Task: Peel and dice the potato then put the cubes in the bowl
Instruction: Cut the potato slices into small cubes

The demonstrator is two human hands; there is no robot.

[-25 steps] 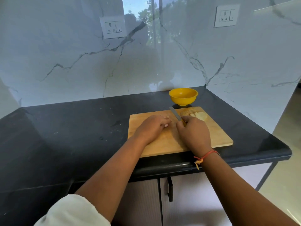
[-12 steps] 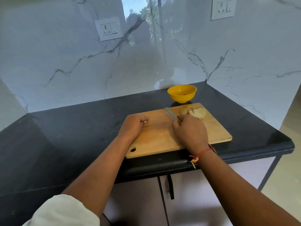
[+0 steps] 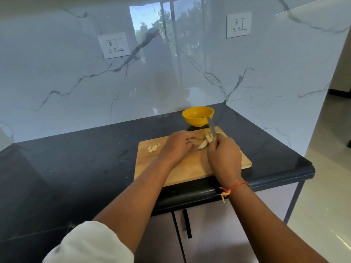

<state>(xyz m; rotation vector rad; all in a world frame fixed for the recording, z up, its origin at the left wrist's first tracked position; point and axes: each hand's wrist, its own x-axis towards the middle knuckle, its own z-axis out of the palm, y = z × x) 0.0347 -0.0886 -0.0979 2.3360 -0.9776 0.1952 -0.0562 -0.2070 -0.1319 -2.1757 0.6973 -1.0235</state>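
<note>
White marble wall (image 3: 57, 76) fills the back and right side. A black table (image 3: 66, 168) runs along it, with a grey cabinet (image 3: 209, 240) and its dark bar handle (image 3: 187, 223) underneath.

A wooden cutting board (image 3: 190, 169) lies at the table's front edge, right of centre. Both forearms reach in over it, and the left arm has a white sleeve (image 3: 89, 243) pushed up.

The right hand (image 3: 224, 156) is over the right half of the board. Its grip is closed around the knife (image 3: 211, 128), with a bit of yellow handle showing above the fist. The blade points up and away, tilted slightly left, and its tip overlaps the bowl rim in view.

The left hand (image 3: 176, 147) is knuckles up at mid-board, fingers bent toward the potato. Its grip cannot be told, because the fingertips are hidden.

A yellow bowl (image 3: 197, 115) sits on the table just behind the board's far edge. No cubes are visible in it.

A pale potato strip (image 3: 202, 144) sits between the two hands, right at the blade base. Whether it lies on the board or sticks to the blade is unclear. More potato pieces (image 3: 204, 133) are at the far edge of the board, near the bowl. A few small potato cubes (image 3: 153, 148) lie on the board left of the left hand, apart from the rest.

Two wall sockets: left socket (image 3: 114, 45) and right socket (image 3: 239, 24). There is a red-orange thread (image 3: 235, 186) on the right wrist.
</note>
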